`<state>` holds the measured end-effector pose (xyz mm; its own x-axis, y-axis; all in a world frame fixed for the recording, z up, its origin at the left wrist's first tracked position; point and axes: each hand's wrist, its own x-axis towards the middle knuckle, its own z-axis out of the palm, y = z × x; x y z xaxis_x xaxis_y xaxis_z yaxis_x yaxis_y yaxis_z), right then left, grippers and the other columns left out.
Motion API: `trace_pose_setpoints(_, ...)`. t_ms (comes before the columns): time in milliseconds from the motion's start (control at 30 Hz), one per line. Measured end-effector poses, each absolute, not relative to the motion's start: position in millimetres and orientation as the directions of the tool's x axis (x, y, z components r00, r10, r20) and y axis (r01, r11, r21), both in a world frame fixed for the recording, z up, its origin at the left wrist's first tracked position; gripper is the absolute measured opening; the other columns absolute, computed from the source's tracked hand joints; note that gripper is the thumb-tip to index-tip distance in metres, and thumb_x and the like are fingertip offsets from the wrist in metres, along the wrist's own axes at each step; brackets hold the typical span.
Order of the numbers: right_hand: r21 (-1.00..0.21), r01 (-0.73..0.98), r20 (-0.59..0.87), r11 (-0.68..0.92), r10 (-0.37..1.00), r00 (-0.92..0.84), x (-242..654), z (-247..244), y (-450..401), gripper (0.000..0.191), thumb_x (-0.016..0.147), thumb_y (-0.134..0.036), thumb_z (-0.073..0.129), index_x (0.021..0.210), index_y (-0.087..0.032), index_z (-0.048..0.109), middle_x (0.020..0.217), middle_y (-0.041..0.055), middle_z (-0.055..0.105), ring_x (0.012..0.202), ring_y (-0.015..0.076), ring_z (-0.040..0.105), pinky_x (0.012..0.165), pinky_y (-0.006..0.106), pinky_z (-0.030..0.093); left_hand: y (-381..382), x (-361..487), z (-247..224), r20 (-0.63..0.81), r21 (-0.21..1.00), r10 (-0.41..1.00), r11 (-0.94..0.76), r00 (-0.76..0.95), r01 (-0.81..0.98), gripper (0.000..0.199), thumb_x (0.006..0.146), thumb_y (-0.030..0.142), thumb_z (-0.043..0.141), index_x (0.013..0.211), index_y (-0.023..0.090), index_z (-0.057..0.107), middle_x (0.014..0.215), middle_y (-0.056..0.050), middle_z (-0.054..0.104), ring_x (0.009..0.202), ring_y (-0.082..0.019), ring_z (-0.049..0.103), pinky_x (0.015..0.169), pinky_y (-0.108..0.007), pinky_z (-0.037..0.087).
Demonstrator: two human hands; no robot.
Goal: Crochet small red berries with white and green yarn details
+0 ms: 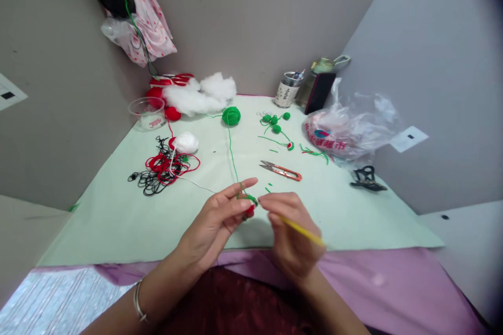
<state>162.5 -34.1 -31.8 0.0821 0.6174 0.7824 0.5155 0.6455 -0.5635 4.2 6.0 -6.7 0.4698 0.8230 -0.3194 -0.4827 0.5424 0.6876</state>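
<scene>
My left hand (220,214) pinches a small red and green crochet piece (250,210) near the table's front edge, its index finger raised with green yarn over it. In my right hand (294,241) is a crochet hook with a yellow handle (302,230), its tip at the piece; this hand is slightly blurred. The green strand runs up to a green yarn ball (231,115) in the middle of the table. Beyond my hands lie orange thread snips (281,170). Small green crocheted balls (276,129) with yarn tails rest farther back.
At left are tangled black and red cords (165,167), a white yarn ball (186,142), a clear plastic tub (148,113) and white stuffing (196,97). A pen holder (287,90), phone (320,93), plastic bag (346,131) and black hair claw (368,178) stand or lie right.
</scene>
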Motion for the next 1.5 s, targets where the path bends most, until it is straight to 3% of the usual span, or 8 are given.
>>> trace_pose_setpoints(67,-0.749,0.291,0.658,0.596,0.720,0.220,161.9,-26.4,-33.5,0.027,0.103,-0.010,0.057,0.110,-0.027,0.077,0.092,0.0024,0.076,0.082,0.0170,0.070,0.074,0.032,0.059,7.7,2.6,-6.8,-0.297,0.733,0.852,0.493,0.430,-0.470,0.047,0.072,0.026,0.093,0.119,0.022,0.084,0.086,-0.002,0.073,0.079,-0.011,0.062,0.081,-0.022,0.047)
trace_pose_setpoints(167,-0.839,0.085,0.539,0.537,0.804,0.250,159.1,-21.0,-30.8,0.022,0.105,-0.018,0.059,0.101,-0.027,0.078,0.089,0.0012,0.076,0.079,0.0158,0.070,0.072,0.030,0.058,5.4,3.9,-6.7,-0.216,0.812,0.881,0.401,0.420,-0.424,0.044,0.077,0.027,0.091,0.121,0.026,0.084,0.094,-0.003,0.077,0.090,-0.015,0.065,0.090,-0.027,0.047)
trace_pose_setpoints(367,-0.824,0.136,0.566,0.550,0.790,0.235,156.6,-19.2,-27.6,0.020,0.103,-0.021,0.063,0.101,-0.028,0.081,0.090,0.0024,0.078,0.086,0.0179,0.073,0.074,0.031,0.059,1.3,7.9,-8.0,-0.139,0.894,0.918,0.278,0.372,-0.351,0.039,0.081,0.030,0.091,0.119,0.032,0.083,0.090,0.002,0.073,0.087,-0.013,0.061,0.086,-0.025,0.045)
trace_pose_setpoints(500,-0.809,0.137,0.587,0.571,0.787,0.190,159.1,-23.6,-29.4,0.018,0.102,-0.023,0.065,0.104,-0.028,0.082,0.091,0.0041,0.076,0.088,0.0194,0.071,0.074,0.033,0.059,2.2,9.2,-5.6,-0.190,0.834,0.893,0.366,0.409,-0.413,0.052,0.079,0.027,0.093,0.129,0.031,0.079,0.089,0.002,0.074,0.085,-0.013,0.064,0.086,-0.025,0.045)
trace_pose_setpoints(900,-0.864,-0.394,0.244,0.315,0.944,0.220,171.0,-20.5,-19.3,0.018,0.098,-0.034,0.071,0.087,-0.021,0.078,0.075,0.0007,0.066,0.058,0.0117,0.059,0.054,0.025,0.052,5.7,4.3,-6.0,-0.256,0.703,0.779,0.557,0.573,-0.443,0.052,0.073,0.026,0.095,0.123,0.021,0.082,0.084,-0.001,0.069,0.082,-0.013,0.060,0.085,-0.026,0.044)
trace_pose_setpoints(1200,-0.847,0.088,0.530,0.524,0.823,0.204,159.6,-24.7,-28.6,0.020,0.103,-0.021,0.062,0.104,-0.026,0.080,0.095,0.0055,0.080,0.079,0.0186,0.072,0.066,0.032,0.060,-0.8,12.7,-8.7,-0.155,0.893,0.930,0.277,0.334,-0.355,0.039,0.081,0.033,0.090,0.119,0.026,0.083,0.089,-0.001,0.074,0.088,-0.018,0.063,0.090,-0.030,0.046)
trace_pose_setpoints(1400,-0.498,0.599,0.782,0.627,0.623,-0.002,162.0,-27.4,-36.6,0.037,0.097,-0.006,0.064,0.123,-0.029,0.078,0.111,0.0089,0.078,0.097,0.0213,0.074,0.079,0.034,0.063,3.4,14.0,-9.4,-0.268,0.720,0.874,0.461,0.404,-0.519,0.050,0.076,0.030,0.094,0.123,0.022,0.081,0.087,-0.001,0.072,0.081,-0.014,0.061,0.085,-0.027,0.045)
trace_pose_setpoints(1500,-0.655,0.469,0.716,0.593,0.686,0.132,164.7,-24.1,-33.3,0.030,0.100,-0.007,0.060,0.114,-0.026,0.078,0.095,0.0055,0.076,0.086,0.0193,0.072,0.074,0.033,0.061,6.5,12.5,-9.1,-0.323,0.662,0.827,0.545,0.460,-0.514,0.048,0.073,0.029,0.095,0.118,0.019,0.083,0.085,-0.002,0.071,0.078,-0.013,0.059,0.083,-0.026,0.045)
